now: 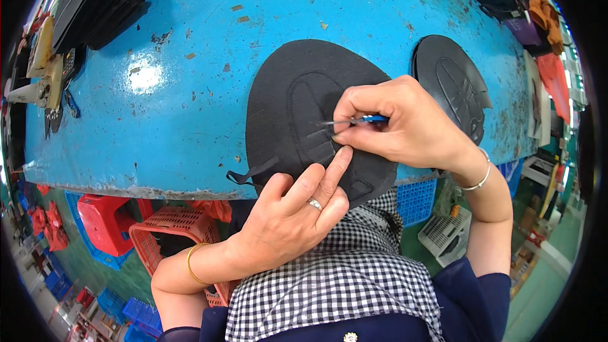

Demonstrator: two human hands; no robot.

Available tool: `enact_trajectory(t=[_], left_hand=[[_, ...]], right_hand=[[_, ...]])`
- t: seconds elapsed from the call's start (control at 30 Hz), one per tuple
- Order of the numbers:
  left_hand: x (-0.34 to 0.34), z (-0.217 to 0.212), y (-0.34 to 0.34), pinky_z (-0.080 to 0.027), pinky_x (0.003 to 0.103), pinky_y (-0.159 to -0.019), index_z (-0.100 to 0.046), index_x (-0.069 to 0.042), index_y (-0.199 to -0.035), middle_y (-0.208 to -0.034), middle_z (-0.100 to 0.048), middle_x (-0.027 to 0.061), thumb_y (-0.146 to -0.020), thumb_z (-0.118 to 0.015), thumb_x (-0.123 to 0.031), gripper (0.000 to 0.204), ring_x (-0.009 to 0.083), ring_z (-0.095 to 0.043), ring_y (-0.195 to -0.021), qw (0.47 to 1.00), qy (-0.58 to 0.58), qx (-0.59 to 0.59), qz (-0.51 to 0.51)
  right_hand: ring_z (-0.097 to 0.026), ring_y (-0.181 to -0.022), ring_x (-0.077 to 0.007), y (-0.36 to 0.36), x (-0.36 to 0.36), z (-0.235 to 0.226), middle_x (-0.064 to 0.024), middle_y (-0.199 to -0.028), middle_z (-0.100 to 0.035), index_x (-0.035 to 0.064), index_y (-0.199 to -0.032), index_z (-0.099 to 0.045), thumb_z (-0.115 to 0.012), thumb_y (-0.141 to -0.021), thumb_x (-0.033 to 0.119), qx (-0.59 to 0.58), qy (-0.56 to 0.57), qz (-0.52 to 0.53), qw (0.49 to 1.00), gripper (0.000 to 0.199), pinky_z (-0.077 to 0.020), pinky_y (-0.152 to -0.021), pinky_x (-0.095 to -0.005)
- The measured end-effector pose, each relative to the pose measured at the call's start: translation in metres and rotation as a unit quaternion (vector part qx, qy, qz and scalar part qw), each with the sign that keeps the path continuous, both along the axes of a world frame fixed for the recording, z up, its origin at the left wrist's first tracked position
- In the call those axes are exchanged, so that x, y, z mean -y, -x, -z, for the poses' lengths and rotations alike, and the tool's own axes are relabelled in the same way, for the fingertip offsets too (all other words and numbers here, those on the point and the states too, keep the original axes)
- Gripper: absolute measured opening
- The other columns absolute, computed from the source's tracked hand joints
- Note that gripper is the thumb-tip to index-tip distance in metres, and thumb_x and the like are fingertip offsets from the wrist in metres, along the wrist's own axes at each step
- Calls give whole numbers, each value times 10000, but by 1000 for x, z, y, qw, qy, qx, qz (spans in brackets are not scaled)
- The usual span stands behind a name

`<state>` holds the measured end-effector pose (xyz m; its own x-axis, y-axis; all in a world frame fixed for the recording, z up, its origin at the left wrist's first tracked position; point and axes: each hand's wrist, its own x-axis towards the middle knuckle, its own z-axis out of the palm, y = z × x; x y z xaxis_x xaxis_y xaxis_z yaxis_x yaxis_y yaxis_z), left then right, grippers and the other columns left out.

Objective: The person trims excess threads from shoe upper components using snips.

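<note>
A flat black oval panel (272, 88) with stitched lines and slits lies at the table's front edge, partly overhanging it. My left hand (294, 215) presses and steadies its near side, index finger stretched toward the slits, other fingers bent. A thin black strap (253, 171) sticks out on the panel's left. In my right hand (411, 123) are small blue-handled snips (373, 118), pinched between thumb and fingers. Their slim metal tip is over the stitched middle of the panel, close to my left fingertip. My right fingers partly hide the tool.
More black oval panels (443, 66) are stacked on the blue table (190, 107) at the right. A black pile (104, 12) and a sewing machine part (44, 82) are at the left. Below the table edge stand a red stool (104, 221) and plastic baskets (171, 221).
</note>
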<state>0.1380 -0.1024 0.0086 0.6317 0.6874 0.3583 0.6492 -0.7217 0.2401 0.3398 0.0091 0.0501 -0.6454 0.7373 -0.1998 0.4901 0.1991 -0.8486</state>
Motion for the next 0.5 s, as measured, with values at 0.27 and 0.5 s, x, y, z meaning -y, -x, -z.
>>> enact_trajectory(t=[0.27, 0.5], left_hand=[[-11, -4, 0, -411, 245, -606, -523, -74, -826, -1328, -626, 205, -835, -620, -147, 122, 176, -558, -897, 998, 35, 38, 18], [-28, -6, -17, -372, 235, -482, -465, -94, -775, -1263, -658, 245, -829, -604, -119, 152, 110, -445, -618, 980, -79, -170, -71]], right_hand=[[-652, -642, -303, 8, 8, 25, -100, -720, -661, 82, -964, -611, -681, -918, 200, -10, -135, 84, 987, 145, -488, -551, -380], [-642, -615, -324, 7, 10, 24, -132, -743, -662, 36, -967, -598, -643, -945, 164, -39, -108, 127, 985, 137, -470, -545, -382]])
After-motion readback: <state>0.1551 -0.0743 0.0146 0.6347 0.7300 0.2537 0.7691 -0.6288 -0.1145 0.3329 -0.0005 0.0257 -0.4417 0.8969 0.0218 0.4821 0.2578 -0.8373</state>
